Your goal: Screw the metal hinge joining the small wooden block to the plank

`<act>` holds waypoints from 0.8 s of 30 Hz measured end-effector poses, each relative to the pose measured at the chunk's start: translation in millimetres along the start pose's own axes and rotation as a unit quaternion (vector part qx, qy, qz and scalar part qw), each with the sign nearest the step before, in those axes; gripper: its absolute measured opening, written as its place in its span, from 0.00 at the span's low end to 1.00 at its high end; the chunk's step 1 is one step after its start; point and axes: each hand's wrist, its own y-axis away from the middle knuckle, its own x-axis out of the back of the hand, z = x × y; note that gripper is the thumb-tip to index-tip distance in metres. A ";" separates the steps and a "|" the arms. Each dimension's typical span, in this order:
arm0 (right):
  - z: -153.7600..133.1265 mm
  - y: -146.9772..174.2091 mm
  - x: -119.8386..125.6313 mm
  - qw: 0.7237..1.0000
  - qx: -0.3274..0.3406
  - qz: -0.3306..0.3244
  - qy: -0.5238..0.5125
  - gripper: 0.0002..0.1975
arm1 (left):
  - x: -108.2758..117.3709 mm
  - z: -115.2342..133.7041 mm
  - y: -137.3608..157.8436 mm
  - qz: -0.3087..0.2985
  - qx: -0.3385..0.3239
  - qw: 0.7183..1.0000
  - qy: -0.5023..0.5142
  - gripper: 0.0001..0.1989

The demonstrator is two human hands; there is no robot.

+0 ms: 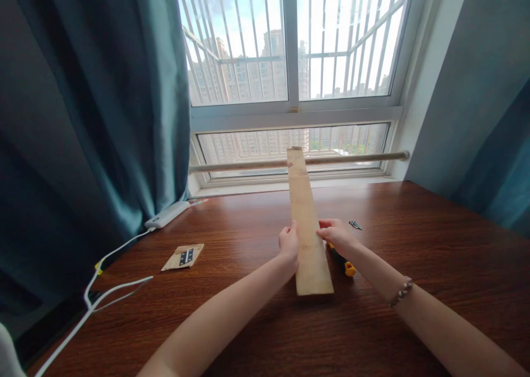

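Note:
A long, pale wooden board (306,217) points away from me, its far end raised in front of the window. My left hand (289,244) grips its left edge, with the fingers partly hidden behind the wood. Along the right edge, my right hand (334,234) pinches the board between thumb and fingers. Under my right wrist lies a yellow and black tool (349,269), partly covered by the hand and board, so its kind is unclear. A few small dark pieces, perhaps screws (355,225), rest on the table to the right.
On the brown wooden table (240,222), a small brown packet (183,257) with dark metal-looking pieces lies left. A white power strip (168,215) and its cable (118,247) run beside the blue curtain (161,117). A horizontal rail (356,159) crosses before the window.

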 end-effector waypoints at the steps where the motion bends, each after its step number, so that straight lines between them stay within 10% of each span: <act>1: 1.2 -0.8 0.7 1.000 -0.002 0.000 -0.003 0.13 | -0.4 -1.0 0.4 0.007 0.005 1.000 0.005 0.17; 18: 13.9 -9.4 9.2 0.993 -0.025 0.024 0.113 0.18 | 13.7 12.2 9.6 -0.058 0.043 0.997 -0.037 0.14; 21: -2.7 2.3 5.9 0.945 0.075 0.168 0.271 0.19 | 32.8 21.9 13.7 -0.111 0.026 0.987 -0.109 0.16; 24: -37.6 47.7 -2.7 0.837 0.319 0.226 0.383 0.14 | 64.5 36.0 22.5 -0.105 -0.026 0.978 -0.180 0.16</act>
